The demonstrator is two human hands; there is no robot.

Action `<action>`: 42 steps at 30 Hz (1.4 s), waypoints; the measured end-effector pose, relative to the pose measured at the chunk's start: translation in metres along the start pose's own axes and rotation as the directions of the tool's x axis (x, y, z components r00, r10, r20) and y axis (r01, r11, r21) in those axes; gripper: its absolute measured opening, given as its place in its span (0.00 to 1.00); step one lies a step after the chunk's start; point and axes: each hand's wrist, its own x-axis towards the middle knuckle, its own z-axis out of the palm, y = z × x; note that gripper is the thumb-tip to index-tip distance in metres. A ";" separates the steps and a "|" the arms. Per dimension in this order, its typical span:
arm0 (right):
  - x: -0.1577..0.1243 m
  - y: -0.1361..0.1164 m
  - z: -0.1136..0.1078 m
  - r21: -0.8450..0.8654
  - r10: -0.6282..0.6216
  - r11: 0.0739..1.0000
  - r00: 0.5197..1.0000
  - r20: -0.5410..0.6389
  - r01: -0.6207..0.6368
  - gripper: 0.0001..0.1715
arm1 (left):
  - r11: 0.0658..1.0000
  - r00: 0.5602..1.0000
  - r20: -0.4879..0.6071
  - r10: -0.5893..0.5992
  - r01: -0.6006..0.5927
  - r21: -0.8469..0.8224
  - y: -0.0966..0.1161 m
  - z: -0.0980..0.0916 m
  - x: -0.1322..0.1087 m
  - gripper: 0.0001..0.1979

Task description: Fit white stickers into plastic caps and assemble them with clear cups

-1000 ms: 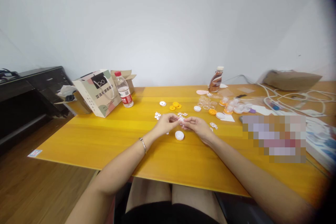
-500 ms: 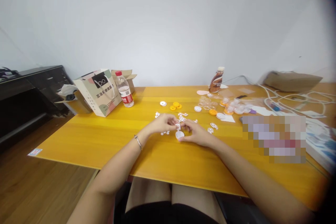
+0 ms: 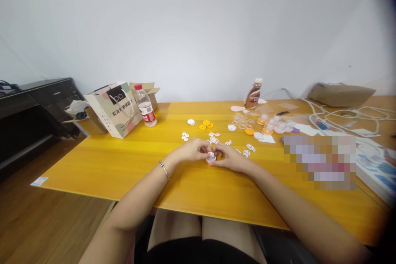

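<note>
My left hand (image 3: pixel 198 149) pinches a small white piece with holes (image 3: pixel 211 154), held at the top of a round white case (image 3: pixel 211 159). My right hand (image 3: pixel 229 157) grips that case with the thumb at its near side and the fingers curled over the far side. The fingertips of both hands nearly meet there and partly hide the piece and the case. Just beyond the hands lies a loose group of white perforated pieces (image 3: pixel 214 140). More of these pieces (image 3: pixel 250 147) lie to the right.
Yellow discs (image 3: pixel 206 124), white discs (image 3: pixel 191 122), small white round parts (image 3: pixel 185 136) and clear rings (image 3: pixel 243 121) lie farther back. A water bottle (image 3: pixel 145 106) and paper bag (image 3: pixel 115 109) stand left. A brown drink bottle (image 3: pixel 253 94) and white cables (image 3: pixel 340 113) are right.
My left hand has come down and slightly right, bringing the small white piece from above the round case onto its opening. My right hand stays around the case. The view has shifted slightly.
</note>
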 end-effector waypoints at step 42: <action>0.014 0.101 -0.066 -0.373 -0.006 0.862 0.727 -0.687 -0.345 0.11 | 0.983 0.993 0.016 0.115 -0.116 0.142 0.010 0.006 -0.001 0.09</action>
